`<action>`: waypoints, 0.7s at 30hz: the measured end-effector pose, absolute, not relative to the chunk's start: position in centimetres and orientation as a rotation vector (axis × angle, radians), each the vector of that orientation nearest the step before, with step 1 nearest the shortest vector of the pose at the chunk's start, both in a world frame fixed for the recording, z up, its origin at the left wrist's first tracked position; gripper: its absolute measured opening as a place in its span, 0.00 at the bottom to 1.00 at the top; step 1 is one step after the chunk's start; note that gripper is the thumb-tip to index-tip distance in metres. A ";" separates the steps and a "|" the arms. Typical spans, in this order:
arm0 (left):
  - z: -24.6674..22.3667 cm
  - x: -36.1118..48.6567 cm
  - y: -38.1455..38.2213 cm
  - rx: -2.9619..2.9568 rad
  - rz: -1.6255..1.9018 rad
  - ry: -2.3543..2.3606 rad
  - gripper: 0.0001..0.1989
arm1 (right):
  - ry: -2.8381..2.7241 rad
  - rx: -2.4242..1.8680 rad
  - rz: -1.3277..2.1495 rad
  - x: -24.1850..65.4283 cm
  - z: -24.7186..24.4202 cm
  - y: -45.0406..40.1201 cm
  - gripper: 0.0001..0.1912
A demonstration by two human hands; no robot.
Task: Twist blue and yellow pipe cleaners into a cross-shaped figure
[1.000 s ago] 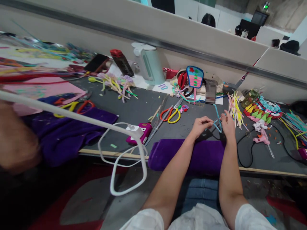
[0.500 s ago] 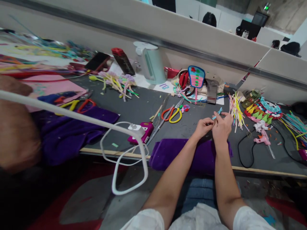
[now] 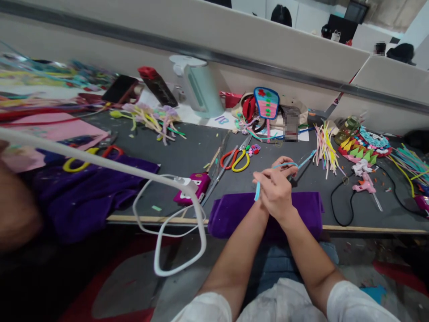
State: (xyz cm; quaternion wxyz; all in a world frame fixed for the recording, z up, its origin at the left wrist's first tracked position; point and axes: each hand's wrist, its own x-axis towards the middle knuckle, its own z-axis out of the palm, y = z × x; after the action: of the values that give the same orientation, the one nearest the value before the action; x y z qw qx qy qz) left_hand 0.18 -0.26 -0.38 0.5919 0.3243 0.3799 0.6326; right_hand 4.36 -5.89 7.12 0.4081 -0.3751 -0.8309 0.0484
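A light blue pipe cleaner (image 3: 257, 191) runs between my two hands, which cross above the folded purple cloth (image 3: 231, 214). The fingers of my right hand (image 3: 276, 192) pinch it, and one end hangs down at their left. Behind it my left hand (image 3: 284, 165), partly hidden, has its fingers closed round the same blue strand. A blue length sticks out to the upper right, toward a bundle of pink and yellow pipe cleaners (image 3: 325, 152). Left of the hands lie scissors with red and yellow handles (image 3: 241, 161).
A pink glue gun (image 3: 365, 185) with a black cord lies at the right. Left are a magenta power strip (image 3: 197, 185), a white cable (image 3: 203, 232) and a pale green kettle (image 3: 204, 89). A person's blurred arm (image 3: 16, 205) is at far left.
My hands have shifted left and now cross, the right in front of the left. More of the blue strand shows, stretched between and beyond them. The view has moved slightly.
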 end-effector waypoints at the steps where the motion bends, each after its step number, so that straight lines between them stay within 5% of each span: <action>1: -0.1 0.5 -0.1 0.777 1.456 0.888 0.24 | -2.082 -0.944 0.094 4.1 7.3 -6.3 0.14; 13: 1.0 0.8 2.4 0.860 1.406 0.804 0.19 | -2.026 -0.716 0.039 4.4 8.6 -9.2 0.11; 21: 0.4 -0.2 3.4 0.543 1.390 0.690 0.17 | -1.018 -0.994 0.360 11.4 8.4 -6.6 0.15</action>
State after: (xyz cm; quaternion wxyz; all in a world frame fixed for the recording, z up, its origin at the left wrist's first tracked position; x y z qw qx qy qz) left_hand -0.18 3.41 0.40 0.6808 0.2417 0.3073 0.6194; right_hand 11.44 -6.61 8.36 0.7425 -0.4537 -0.4646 0.1641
